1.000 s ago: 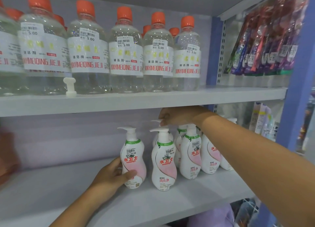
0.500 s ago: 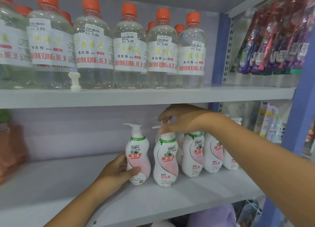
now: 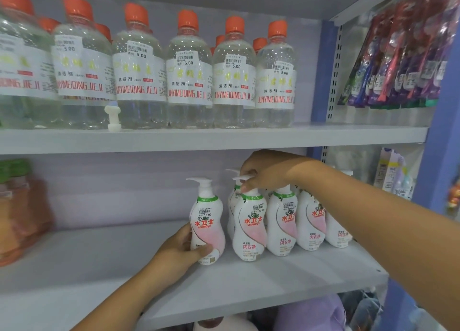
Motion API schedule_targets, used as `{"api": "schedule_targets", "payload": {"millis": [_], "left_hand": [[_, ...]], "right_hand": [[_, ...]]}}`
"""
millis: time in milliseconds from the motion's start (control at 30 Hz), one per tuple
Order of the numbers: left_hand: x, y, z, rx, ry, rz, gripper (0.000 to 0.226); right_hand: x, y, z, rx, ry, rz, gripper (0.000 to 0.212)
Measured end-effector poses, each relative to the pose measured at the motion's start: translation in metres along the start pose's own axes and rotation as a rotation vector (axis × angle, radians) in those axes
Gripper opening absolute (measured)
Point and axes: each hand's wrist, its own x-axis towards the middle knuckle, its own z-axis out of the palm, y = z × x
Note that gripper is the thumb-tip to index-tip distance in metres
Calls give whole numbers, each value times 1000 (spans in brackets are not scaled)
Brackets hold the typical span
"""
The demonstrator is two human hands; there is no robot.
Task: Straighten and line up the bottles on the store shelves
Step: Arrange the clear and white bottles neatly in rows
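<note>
Left hand (image 3: 183, 249) grips "seaways" bottle (image 3: 207, 221); clear bottles (image 3: 189, 74) read "5.00"

Soft, even store light; blurred left edge, wide-angle bowing.

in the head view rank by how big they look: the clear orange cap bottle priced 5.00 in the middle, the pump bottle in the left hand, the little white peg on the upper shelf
1. Clear orange-cap bottle
2. Pump bottle, gripped by the left hand
3. White peg, clearly smallest

The bottle order is unsure, since their distances from the camera differ.
</note>
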Motion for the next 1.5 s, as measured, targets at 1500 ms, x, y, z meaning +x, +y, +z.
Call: {"api": "schedule_targets", "payload": {"millis": [1500], "left_hand": [[-21,18,72,83,576,-50,79]], "right_hand": [[-111,131,195,767,817,651,72]]}}
